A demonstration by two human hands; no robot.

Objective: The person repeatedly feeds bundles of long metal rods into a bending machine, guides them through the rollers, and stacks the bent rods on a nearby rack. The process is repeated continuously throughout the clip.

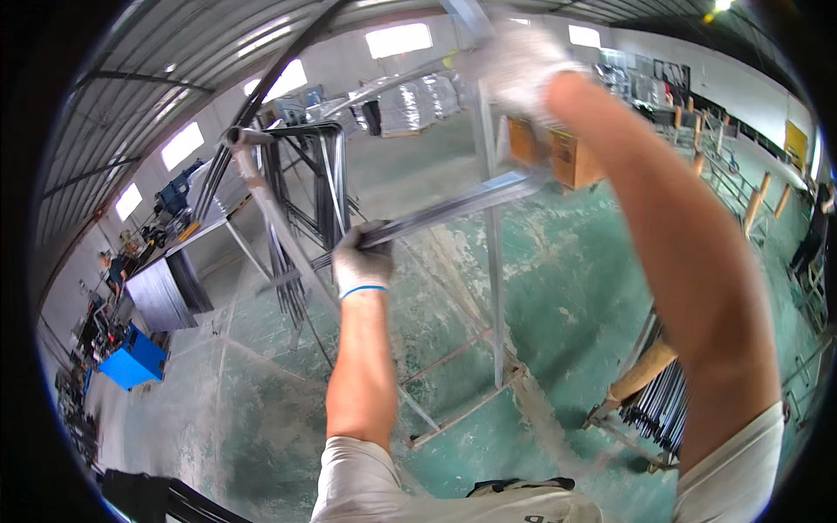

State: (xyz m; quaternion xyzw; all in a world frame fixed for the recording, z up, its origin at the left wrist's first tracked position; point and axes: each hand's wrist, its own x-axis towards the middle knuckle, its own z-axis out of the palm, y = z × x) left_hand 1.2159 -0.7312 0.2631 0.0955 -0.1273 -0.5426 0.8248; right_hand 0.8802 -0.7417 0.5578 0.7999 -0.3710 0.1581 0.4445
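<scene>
My left hand (359, 264), in a white knit glove with a dark palm and a blue cuff edge, is wrapped round a grey metal bar (453, 207). The bar slopes up to the right and passes in front of an upright metal post (494, 288). Raised high at the upper right, my gloved right hand (523, 74) is smeared by motion. It is beside the top of the post and a pale metal piece (469, 16); its fingers cannot be made out. Just left of my left hand, a rack (266, 187) carries dark bent metal frames (305, 131).
Thin rails (462, 421) join the post's foot at floor level. Dark rods lie in a bundle (663, 405) by a wood-topped stand (643, 370) at the right. Orange boxes (575, 161), a blue cabinet (133, 357) and wrapped stacks (405, 105) stand farther off. Another person (815, 227) is at the far right.
</scene>
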